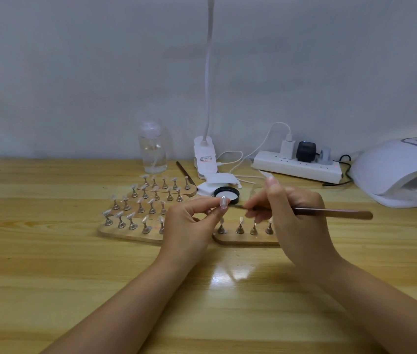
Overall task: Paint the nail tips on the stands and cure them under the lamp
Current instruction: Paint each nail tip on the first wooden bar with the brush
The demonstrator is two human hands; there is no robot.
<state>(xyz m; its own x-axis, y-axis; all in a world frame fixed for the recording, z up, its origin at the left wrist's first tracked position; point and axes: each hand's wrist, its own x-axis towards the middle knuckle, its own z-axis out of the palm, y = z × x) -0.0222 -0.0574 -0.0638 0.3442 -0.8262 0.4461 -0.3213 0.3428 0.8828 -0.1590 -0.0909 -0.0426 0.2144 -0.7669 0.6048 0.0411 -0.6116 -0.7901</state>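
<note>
My left hand [192,221] pinches a small stand with a clear nail tip [223,202], lifted above the table. My right hand [291,213] grips a brown brush [330,212] whose bristle end points left, close to that nail tip. Below the hands lies a wooden holder board [245,238] with several nail stands on it. To the left, more wooden boards [125,232] carry several stands with clear tips. An open black-rimmed gel jar [226,194] sits just behind the hands. The white curing lamp [401,172] stands at the far right.
A clear bottle [152,149] stands at the back. A white clip desk lamp [204,157] with a gooseneck is beside it. A white power strip [296,164] with plugs and cables lies near the wall. A second brush [185,172] lies behind the boards.
</note>
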